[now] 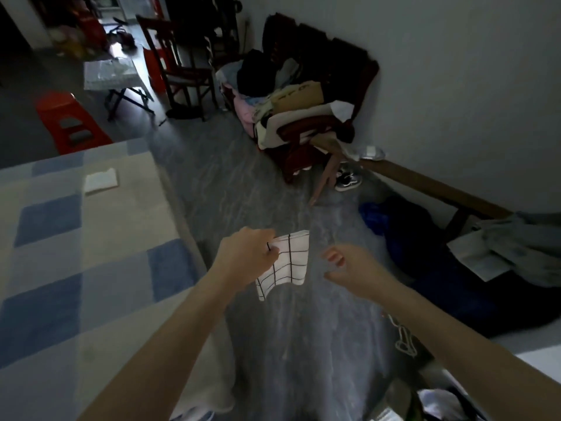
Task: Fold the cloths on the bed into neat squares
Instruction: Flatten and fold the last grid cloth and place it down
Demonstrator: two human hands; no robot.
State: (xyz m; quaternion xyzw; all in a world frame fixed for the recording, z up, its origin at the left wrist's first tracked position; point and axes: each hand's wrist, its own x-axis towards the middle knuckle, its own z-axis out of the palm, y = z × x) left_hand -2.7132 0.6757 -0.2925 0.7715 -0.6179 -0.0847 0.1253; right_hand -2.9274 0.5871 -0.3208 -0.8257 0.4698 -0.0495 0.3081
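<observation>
White cloths, we count two: a grid cloth with black lines hanging mid-frame over the floor, and a plain folded one lying flat on the bed at left. Left hand pinches the grid cloth's upper left edge; right hand is near it, apart, fingers loosely spread, holding nothing. Bed cover is blue and cream checks. One red stool upper left. One dark chair at top. A heap of clothes sits on another seat by the wall.
</observation>
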